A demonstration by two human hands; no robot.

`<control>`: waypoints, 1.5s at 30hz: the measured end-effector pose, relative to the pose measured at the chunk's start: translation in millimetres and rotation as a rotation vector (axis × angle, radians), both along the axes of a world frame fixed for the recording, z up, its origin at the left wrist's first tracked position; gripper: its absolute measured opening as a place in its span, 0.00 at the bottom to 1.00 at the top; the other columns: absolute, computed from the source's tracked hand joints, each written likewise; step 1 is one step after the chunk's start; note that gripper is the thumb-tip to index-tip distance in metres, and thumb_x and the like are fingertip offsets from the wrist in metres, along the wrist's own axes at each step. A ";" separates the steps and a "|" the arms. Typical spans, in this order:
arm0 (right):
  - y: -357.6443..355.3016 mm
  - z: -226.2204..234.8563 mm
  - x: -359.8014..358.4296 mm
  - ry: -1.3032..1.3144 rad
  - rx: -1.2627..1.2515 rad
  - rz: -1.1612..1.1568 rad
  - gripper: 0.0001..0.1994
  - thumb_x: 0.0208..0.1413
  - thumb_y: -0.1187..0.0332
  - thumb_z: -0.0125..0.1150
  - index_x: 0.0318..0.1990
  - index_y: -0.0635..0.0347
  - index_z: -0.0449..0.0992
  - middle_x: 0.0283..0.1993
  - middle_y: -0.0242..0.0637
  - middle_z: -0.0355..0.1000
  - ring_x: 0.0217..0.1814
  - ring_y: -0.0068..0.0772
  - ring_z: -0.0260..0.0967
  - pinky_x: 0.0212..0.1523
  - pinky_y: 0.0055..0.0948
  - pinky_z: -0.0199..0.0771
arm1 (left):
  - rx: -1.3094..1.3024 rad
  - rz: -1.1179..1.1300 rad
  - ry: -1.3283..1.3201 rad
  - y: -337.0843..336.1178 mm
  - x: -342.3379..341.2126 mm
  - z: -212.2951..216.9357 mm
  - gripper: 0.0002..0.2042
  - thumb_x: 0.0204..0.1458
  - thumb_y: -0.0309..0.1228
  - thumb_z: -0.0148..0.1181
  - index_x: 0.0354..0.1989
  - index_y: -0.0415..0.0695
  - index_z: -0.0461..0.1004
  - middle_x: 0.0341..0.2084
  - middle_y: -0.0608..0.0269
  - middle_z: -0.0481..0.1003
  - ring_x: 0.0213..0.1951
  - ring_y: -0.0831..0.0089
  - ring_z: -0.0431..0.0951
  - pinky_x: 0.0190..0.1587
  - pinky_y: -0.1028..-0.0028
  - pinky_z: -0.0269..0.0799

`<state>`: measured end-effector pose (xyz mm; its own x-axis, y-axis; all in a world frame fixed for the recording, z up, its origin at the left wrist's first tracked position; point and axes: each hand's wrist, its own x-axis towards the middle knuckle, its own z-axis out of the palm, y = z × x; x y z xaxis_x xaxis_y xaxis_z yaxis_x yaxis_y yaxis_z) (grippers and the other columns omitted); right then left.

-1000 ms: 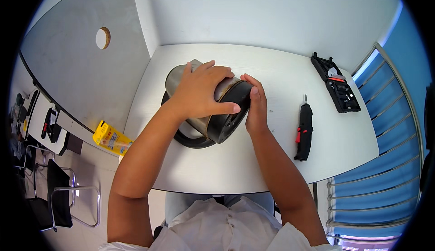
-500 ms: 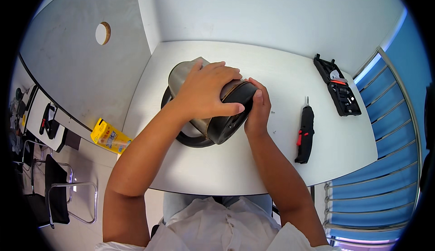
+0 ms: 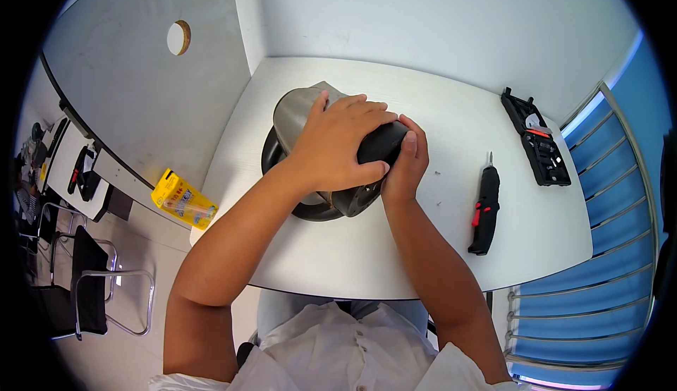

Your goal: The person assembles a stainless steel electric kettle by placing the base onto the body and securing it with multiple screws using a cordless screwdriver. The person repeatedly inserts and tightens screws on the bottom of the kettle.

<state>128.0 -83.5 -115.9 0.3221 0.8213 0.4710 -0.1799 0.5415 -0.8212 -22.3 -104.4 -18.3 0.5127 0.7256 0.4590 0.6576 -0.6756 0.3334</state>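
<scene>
Working over white table (image 3: pixel 338 264) | holding steel kettle (image 3: pixel 293 112) tipped on its side, left of centre | spanning body and black base (image 3: pixel 381 141) with wide-spread left hand (image 3: pixel 345 144) | cupping base's edge with curled fingers of right hand (image 3: pixel 405 172) | showing black screwdriver (image 3: pixel 485 208) at right, tiny bits (image 3: pixel 438 204) between

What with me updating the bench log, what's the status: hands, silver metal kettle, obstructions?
Left hand spread over silver metal kettle; right hand cupping its rounded black base. Kettle tipped sideways, base facing right. Slim black-and-red power screwdriver lies apart, not in the way.
</scene>
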 end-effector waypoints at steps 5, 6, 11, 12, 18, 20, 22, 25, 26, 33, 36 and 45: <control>4.1 -0.7 9.9 0.132 -0.041 0.127 0.27 0.64 0.48 0.45 0.59 0.61 0.64 0.58 0.40 0.65 0.62 0.31 0.58 0.62 0.33 0.58 | -0.029 0.025 -0.093 5.1 -2.0 -3.9 0.33 0.35 0.41 0.63 0.57 0.48 0.69 0.57 0.59 0.69 0.64 0.57 0.63 0.65 0.44 0.43; 3.8 0.5 14.4 0.236 -0.078 0.166 0.28 0.64 0.47 0.45 0.61 0.59 0.63 0.60 0.39 0.63 0.63 0.30 0.55 0.63 0.33 0.56 | -0.030 0.024 -0.096 7.0 -2.7 -3.6 0.33 0.35 0.41 0.63 0.56 0.48 0.70 0.57 0.59 0.70 0.64 0.57 0.63 0.65 0.44 0.43; -27.2 31.8 55.2 0.074 -0.307 0.030 0.27 0.62 0.49 0.49 0.64 0.53 0.60 0.64 0.32 0.60 0.65 0.28 0.52 0.63 0.33 0.53 | -0.098 -0.002 -0.127 14.2 -5.2 6.0 0.31 0.35 0.41 0.63 0.53 0.46 0.72 0.53 0.59 0.73 0.58 0.58 0.68 0.65 0.48 0.46; -36.1 42.7 70.0 0.001 -0.272 -0.023 0.25 0.62 0.52 0.51 0.63 0.54 0.62 0.63 0.31 0.61 0.62 0.27 0.58 0.61 0.32 0.56 | -0.149 -0.010 -0.133 16.1 -4.8 10.4 0.30 0.35 0.42 0.63 0.52 0.46 0.72 0.53 0.59 0.73 0.57 0.59 0.68 0.65 0.47 0.46; -63.4 64.6 126.8 -0.807 -0.514 -0.010 0.11 0.58 0.70 0.56 0.47 0.58 0.77 0.38 0.31 0.75 0.38 0.24 0.71 0.42 0.25 0.71 | -0.173 -0.064 -0.196 30.7 -0.3 14.3 0.27 0.34 0.40 0.61 0.47 0.41 0.76 0.46 0.55 0.77 0.47 0.59 0.76 0.58 0.65 0.61; -67.5 55.6 127.8 -0.912 -0.446 -0.054 0.10 0.57 0.70 0.57 0.45 0.59 0.77 0.38 0.35 0.75 0.37 0.29 0.72 0.41 0.27 0.72 | -0.181 -0.057 -0.188 31.3 3.6 17.5 0.27 0.34 0.40 0.60 0.47 0.41 0.76 0.45 0.54 0.77 0.45 0.58 0.76 0.55 0.67 0.64; -63.3 40.3 121.9 -0.882 -0.407 0.088 0.10 0.55 0.72 0.58 0.44 0.61 0.77 0.37 0.36 0.75 0.35 0.32 0.72 0.41 0.27 0.73 | -0.181 -0.061 -0.178 30.9 8.2 19.2 0.28 0.34 0.40 0.60 0.47 0.40 0.76 0.45 0.53 0.77 0.45 0.56 0.76 0.53 0.67 0.67; -69.7 -9.3 62.1 -0.620 -0.330 0.086 0.34 0.51 0.65 0.67 0.63 0.64 0.59 0.58 0.46 0.62 0.49 0.34 0.67 0.44 0.29 0.73 | -0.168 -0.076 -0.195 34.6 6.7 15.5 0.29 0.33 0.41 0.59 0.48 0.40 0.75 0.45 0.51 0.77 0.45 0.55 0.76 0.52 0.66 0.68; -78.1 -5.5 39.4 -0.529 -0.404 0.156 0.44 0.49 0.62 0.70 0.67 0.69 0.48 0.64 0.54 0.55 0.58 0.44 0.61 0.53 0.36 0.69 | -0.161 -0.077 -0.198 36.0 4.2 13.1 0.29 0.33 0.41 0.59 0.48 0.40 0.75 0.44 0.51 0.77 0.45 0.55 0.76 0.52 0.66 0.68; -88.3 -6.5 0.1 -0.671 -0.349 0.003 0.61 0.45 0.57 0.74 0.69 0.71 0.25 0.71 0.60 0.40 0.75 0.53 0.37 0.68 0.42 0.52 | -0.148 -0.078 -0.188 32.3 5.3 13.1 0.30 0.31 0.41 0.59 0.47 0.39 0.75 0.43 0.49 0.78 0.43 0.53 0.77 0.50 0.66 0.70; -83.5 -5.4 6.8 -0.654 -0.398 0.102 0.62 0.44 0.56 0.74 0.69 0.71 0.25 0.71 0.59 0.40 0.75 0.53 0.37 0.68 0.42 0.52 | -0.108 -0.074 -0.169 27.6 7.7 13.9 0.29 0.31 0.41 0.59 0.46 0.39 0.76 0.43 0.49 0.78 0.43 0.53 0.77 0.50 0.66 0.69; -68.8 30.2 51.8 -0.837 -0.575 0.317 0.60 0.40 0.53 0.75 0.71 0.66 0.34 0.61 0.58 0.63 0.63 0.54 0.62 0.62 0.41 0.62 | -0.107 -0.022 -0.088 21.0 12.0 13.4 0.27 0.33 0.40 0.60 0.47 0.44 0.75 0.46 0.56 0.77 0.49 0.60 0.74 0.60 0.60 0.54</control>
